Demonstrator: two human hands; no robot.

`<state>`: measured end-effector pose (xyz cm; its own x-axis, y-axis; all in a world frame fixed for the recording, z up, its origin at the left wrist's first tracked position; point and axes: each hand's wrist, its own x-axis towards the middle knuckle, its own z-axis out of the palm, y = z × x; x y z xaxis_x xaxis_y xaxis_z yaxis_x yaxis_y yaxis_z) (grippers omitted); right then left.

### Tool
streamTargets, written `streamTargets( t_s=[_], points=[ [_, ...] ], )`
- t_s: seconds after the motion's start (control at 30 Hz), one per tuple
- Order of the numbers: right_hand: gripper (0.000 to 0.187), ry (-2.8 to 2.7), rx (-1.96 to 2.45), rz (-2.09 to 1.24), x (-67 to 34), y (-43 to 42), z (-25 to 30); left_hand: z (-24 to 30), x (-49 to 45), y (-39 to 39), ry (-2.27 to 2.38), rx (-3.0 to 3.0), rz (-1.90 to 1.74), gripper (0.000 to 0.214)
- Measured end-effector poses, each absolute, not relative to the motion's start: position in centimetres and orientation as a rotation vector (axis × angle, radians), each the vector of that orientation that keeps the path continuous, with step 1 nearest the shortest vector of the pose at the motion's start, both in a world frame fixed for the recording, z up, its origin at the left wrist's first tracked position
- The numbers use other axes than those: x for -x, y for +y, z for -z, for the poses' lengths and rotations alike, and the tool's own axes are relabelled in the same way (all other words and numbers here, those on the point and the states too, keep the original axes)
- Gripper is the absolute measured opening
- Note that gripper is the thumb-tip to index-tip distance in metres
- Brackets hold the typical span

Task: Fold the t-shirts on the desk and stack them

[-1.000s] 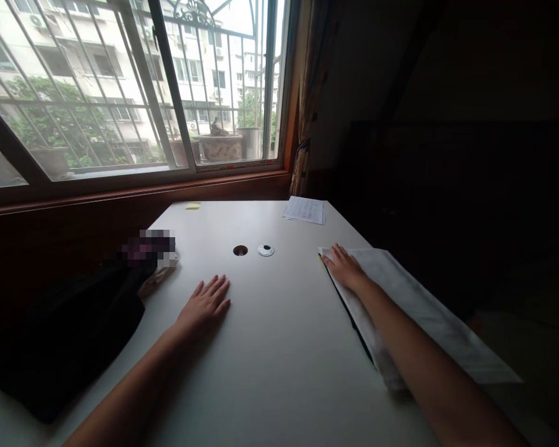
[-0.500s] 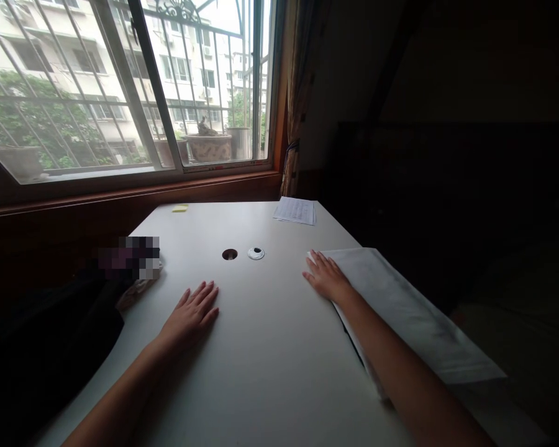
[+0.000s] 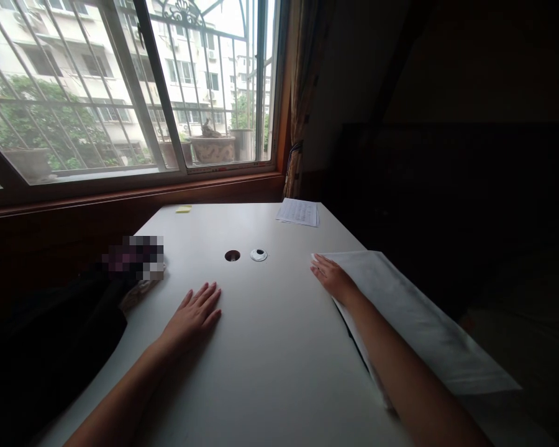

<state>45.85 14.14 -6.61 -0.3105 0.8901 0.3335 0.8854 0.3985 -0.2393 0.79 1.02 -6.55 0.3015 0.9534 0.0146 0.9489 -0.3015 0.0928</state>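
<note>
My left hand [image 3: 194, 315] lies flat on the white table [image 3: 265, 347], fingers stretched out, with nothing in it. To the right, my right hand [image 3: 336, 280] rests palm down on the left far corner of a white sheet of fabric-like material [image 3: 395, 298]. Its fingers are extended and fairly close together. The white sheet spreads along the table's right side and reaches past its edge. A thin dark strip [image 3: 354, 341] shows along its near left border. My right forearm covers part of the sheet.
Ahead of my hands are a round hole [image 3: 232, 256] and a white round cap [image 3: 258, 254]. Papers [image 3: 299, 212] and yellow sticky notes [image 3: 183, 210] lie at the far edge. Another person in dark clothes [image 3: 60, 335] is at the left. A barred window [image 3: 121, 93] stands beyond.
My right hand has slid slightly right and its fingers have drawn closer together; the sheet's corner has shifted a little. My left hand stays flat. The view has shifted slightly.
</note>
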Motion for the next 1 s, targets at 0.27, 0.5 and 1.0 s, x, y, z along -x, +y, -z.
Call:
streamTargets(
  t_s=[0.27,0.5,1.0],
  points=[
    [0.051,-2.065,1.366,-0.188,-46.4,14.4,7.0,7.2,-0.5,1.1,1.797,-2.51,-0.19,0.061],
    [0.045,-1.979,1.348,-0.283,-46.1,13.9,6.3,7.2,-0.4,1.1,1.78,-2.507,-0.221,0.061],
    [0.047,-1.878,1.358,-0.292,-47.1,14.3,6.6,4.4,1.3,0.9,1.897,-2.45,-0.685,0.048]
  ],
)
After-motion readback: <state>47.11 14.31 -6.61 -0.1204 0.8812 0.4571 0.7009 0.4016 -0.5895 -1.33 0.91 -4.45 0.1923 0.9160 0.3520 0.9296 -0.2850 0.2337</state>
